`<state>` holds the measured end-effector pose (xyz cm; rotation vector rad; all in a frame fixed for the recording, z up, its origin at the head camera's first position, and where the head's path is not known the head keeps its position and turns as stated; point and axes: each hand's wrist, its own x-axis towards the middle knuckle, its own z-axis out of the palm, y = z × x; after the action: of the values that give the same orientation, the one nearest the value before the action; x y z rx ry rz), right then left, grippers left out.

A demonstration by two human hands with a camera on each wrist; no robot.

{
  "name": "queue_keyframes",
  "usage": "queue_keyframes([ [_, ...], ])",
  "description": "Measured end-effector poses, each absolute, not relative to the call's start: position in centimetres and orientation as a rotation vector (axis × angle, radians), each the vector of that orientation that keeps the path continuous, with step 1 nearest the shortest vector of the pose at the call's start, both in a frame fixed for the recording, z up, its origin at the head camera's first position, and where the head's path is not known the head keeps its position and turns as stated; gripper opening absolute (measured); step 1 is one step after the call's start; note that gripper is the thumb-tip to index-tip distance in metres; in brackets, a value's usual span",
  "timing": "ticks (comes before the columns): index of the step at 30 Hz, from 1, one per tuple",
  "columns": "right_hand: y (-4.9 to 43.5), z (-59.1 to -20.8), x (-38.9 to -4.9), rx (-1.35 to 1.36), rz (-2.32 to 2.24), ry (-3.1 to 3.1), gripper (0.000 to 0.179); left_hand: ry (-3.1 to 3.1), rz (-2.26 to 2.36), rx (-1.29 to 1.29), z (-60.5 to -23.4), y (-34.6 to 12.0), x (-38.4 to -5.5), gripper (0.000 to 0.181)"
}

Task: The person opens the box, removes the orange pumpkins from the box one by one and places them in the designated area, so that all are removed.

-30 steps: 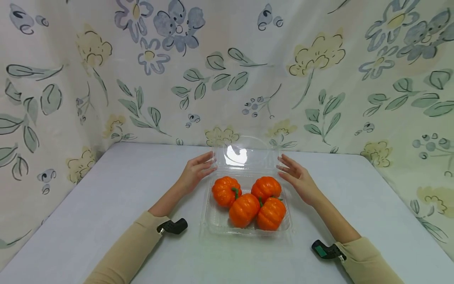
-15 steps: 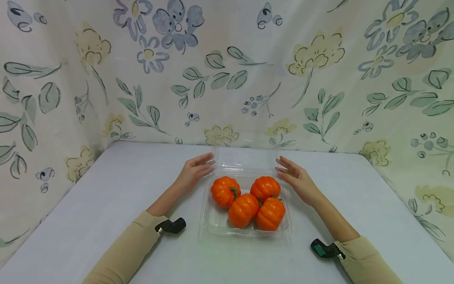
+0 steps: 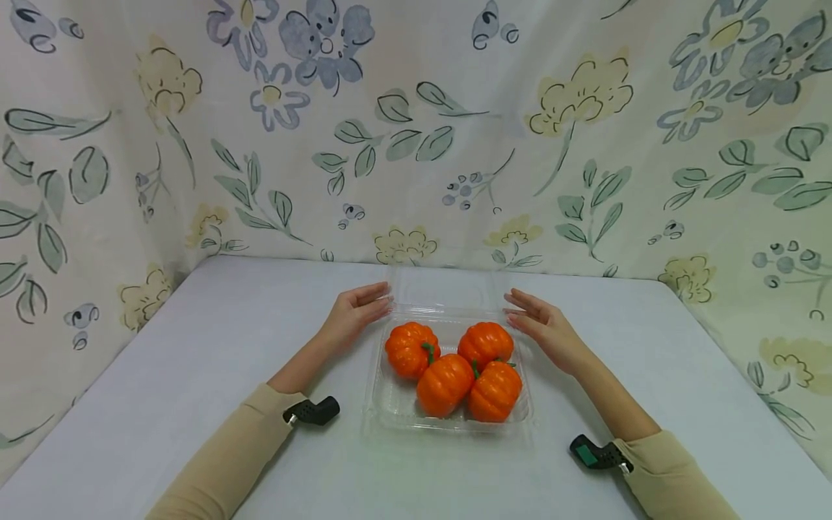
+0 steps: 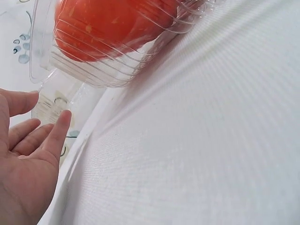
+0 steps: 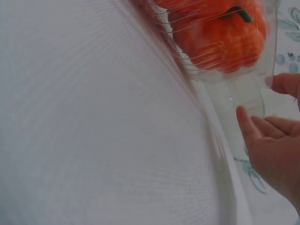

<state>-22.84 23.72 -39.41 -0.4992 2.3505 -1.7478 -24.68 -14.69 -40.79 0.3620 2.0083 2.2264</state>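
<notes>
A clear plastic clamshell box (image 3: 403, 422) stands on the table with its lid (image 3: 448, 289) swung back on the far side. Several small orange pumpkins (image 3: 445, 385) with green stems lie in its base. At the lid's left side is my left hand (image 3: 351, 314), fingers nearly straight, thumb and fingers apart. My right hand (image 3: 542, 325) mirrors it at the lid's right side, its fingertips close to the edge. The wrist views show the thumb (image 4: 23, 101) and the other thumb (image 5: 283, 84) by the clear plastic; whether they touch it, I cannot tell.
A white cloth covers the table (image 3: 260, 318). Behind it hangs a flower-patterned curtain (image 3: 416, 195), close beyond the lid. Black wrist devices (image 3: 315, 412) stick out from both beige sleeves (image 3: 227, 455).
The lid has tilted farther back and lower, and the bright glare on it has gone. Both hands keep nearly the same place beside it. The pumpkins have not moved in the box.
</notes>
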Motion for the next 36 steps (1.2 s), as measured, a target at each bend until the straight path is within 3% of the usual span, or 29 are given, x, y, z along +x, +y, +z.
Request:
queue_keyframes([
  [19, 23.83, -39.39, -22.88, -0.455, -1.746, 2.27, 0.066, 1.98, 2.243, 0.253, -40.98, -14.58, -24.66, 0.05],
  [28, 23.64, -39.18, -22.92, -0.474, -1.755, 2.248, 0.066, 1.899, 2.332, 0.362, -41.2, -14.84, -24.39, 0.059],
  [36, 23.97, -38.99, -23.03, -0.479, -1.697, 2.317, 0.068, 1.937, 2.28, 0.217, -41.01, -14.62, -24.68, 0.051],
])
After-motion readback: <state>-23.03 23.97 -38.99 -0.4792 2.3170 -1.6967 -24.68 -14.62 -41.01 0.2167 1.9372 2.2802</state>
